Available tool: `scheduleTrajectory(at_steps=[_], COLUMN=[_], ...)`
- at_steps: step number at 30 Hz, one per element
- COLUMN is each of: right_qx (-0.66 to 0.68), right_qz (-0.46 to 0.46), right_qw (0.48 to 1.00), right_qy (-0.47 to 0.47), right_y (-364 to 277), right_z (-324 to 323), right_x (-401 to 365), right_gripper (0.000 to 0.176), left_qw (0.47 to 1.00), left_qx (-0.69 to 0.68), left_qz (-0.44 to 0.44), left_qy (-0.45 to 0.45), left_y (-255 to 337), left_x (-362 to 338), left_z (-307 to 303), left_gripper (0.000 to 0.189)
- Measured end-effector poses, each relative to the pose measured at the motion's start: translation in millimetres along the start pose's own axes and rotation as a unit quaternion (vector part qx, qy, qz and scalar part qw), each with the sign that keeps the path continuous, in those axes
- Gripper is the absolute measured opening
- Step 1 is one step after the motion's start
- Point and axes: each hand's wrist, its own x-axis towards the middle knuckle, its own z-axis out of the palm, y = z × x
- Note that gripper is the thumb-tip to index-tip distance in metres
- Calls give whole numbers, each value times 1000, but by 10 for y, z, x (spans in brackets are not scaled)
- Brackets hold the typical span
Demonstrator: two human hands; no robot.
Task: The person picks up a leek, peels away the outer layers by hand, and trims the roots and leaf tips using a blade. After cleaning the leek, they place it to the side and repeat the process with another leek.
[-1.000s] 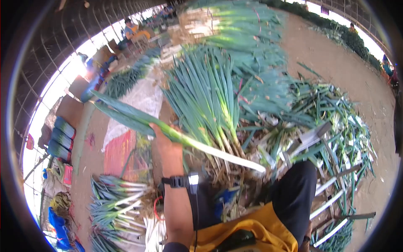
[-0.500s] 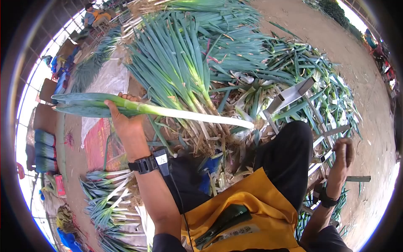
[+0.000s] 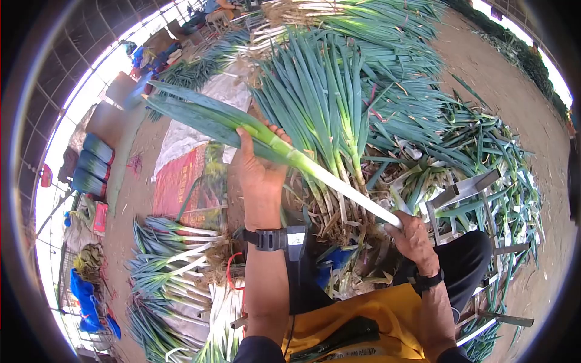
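Note:
A long green onion (image 3: 345, 189) lies slantwise in front of me, its green leaves to the upper left and its white end to the lower right. My left hand (image 3: 263, 172) is closed round the stalk where the leaves begin, thumb on the near side. At the white root end, my right hand (image 3: 413, 239) grips with its fingers closed; the tip itself is hidden in them. Just beyond the stalk lies a pile of untrimmed green onions (image 3: 321, 103) with brown roots toward me.
Peeled green onions (image 3: 175, 278) lie in a row at lower left, near a red printed sack (image 3: 178, 193). A metal frame (image 3: 466, 189) stands at the right among stripped leaves (image 3: 496, 151). Bundled green onions (image 3: 94, 163) sit at far left. Another person (image 3: 219, 7) is at the top.
My right hand has come in from the far right and taken hold of the white end. The onion now slants more steeply. The view has shifted, so the surroundings appear farther right.

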Motion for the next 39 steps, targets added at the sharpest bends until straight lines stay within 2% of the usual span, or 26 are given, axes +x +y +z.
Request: scheduleTrajectory(at_steps=[2, 3, 4, 5, 6, 7, 8, 10, 12, 14, 15, 17, 18, 20, 21, 24, 28, 29, 32, 33, 35, 39], right_qx=[105, 122, 121, 181, 240, 330, 329, 431, 422, 466, 464, 295, 294, 302, 301, 261, 274, 272, 344, 344, 386, 393], right_qz=[68, 84, 85, 85, 85, 128, 127, 177, 154, 199, 199, 117, 119, 70, 72, 2, 21, 26, 25, 26, 17, 12], right_qw=[990, 984, 984, 972, 955, 920, 920, 845, 854, 795, 796, 928, 928, 948, 948, 964, 961, 961, 936, 936, 912, 903], right_qy=[-72, -96, -98, -126, -151, -170, -169, -260, -264, -334, -334, -194, -193, -73, -68, 48, 25, 41, 68, 66, 141, 174], right_y=[43, 51, 40, 14, -28, -158, -131, 0, 79, 81, 38, -181, -253, -401, -493, -775, -888, -940, -860, -852, -863, -851], right_z=[44, 75, 91, 97, 95, 71, 82, 145, 174, 141, 136, 144, 156, 172, 185, 230, 302, 281, 426, 462, 527, 570], right_x=[-49, -88, -128, -162, -188, -206, -246, -349, -389, -372, -339, -191, -97, 167, 304, 726, 1031, 1024, 960, 935, 887, 834], right_gripper=[24, 21, 21, 20, 20, 18, 18, 19, 18, 31, 31, 48, 48, 62, 62, 65, 51, 39, 31, 31, 24, 25], left_qw=[999, 1000, 997, 993, 993, 990, 985, 984, 984, 985, 985, 979, 979, 979, 978, 977, 972, 972, 971, 968, 967, 961], left_qx=[12, 11, 22, 31, 30, 28, 26, 19, 13, 13, 11, 18, 16, 25, 24, 40, 96, 116, 167, 199, 218, 260], left_qz=[5, 6, -6, -18, -19, -34, -49, -59, -68, -80, -79, -81, -84, -99, -104, -118, -134, -123, -93, -77, -56, -4], left_qy=[-31, -29, -68, -108, -108, -136, -165, -165, -164, -153, -153, -184, -184, -174, -177, -174, -169, -163, -142, -131, -123, -96], left_y=[-17, -18, -27, -36, -43, -50, -54, -97, -112, -119, -130, -169, -208, -308, -359, -488, -559, -548, -538, -549, -588, -682], left_x=[-19, -33, -42, -48, -53, -57, -68, -99, -116, -109, -107, -97, -106, -110, -109, -138, -155, -156, -188, -202, -239, -215], left_z=[38, 49, 66, 76, 76, 81, 92, 131, 151, 162, 148, 106, 92, 94, 93, 80, 54, 60, 89, 106, 166, 164], left_gripper=[60, 60, 64, 68, 68, 70, 73, 77, 81, 79, 79, 71, 71, 60, 60, 54, 43, 42, 41, 41, 41, 40])
